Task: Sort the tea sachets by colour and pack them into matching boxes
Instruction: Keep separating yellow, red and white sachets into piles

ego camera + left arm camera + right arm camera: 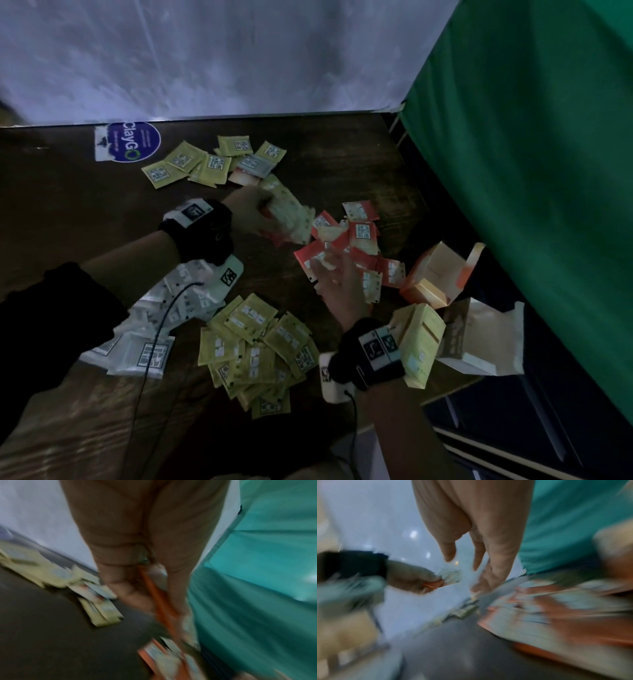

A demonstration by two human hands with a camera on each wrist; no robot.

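Observation:
My left hand (255,214) grips a fanned bunch of sachets (291,216), orange with pale backs, above the table's middle; the left wrist view shows their orange edge (157,599) pinched between the fingers. My right hand (334,277) hovers with straight, spread fingers (481,555) over the orange sachet pile (359,236), holding nothing. Yellow-green sachets lie in a near pile (260,346) and a far group (205,161). White sachets (164,315) lie under my left forearm. An open orange box (442,277), a yellow box (421,342) and a white-brown box (479,335) stand at the right.
The dark wooden table (68,212) carries a blue round sticker (133,142) at the back left. A white sheet (205,54) hangs behind and a green curtain (531,171) closes the right side. Both wrist views are blurred.

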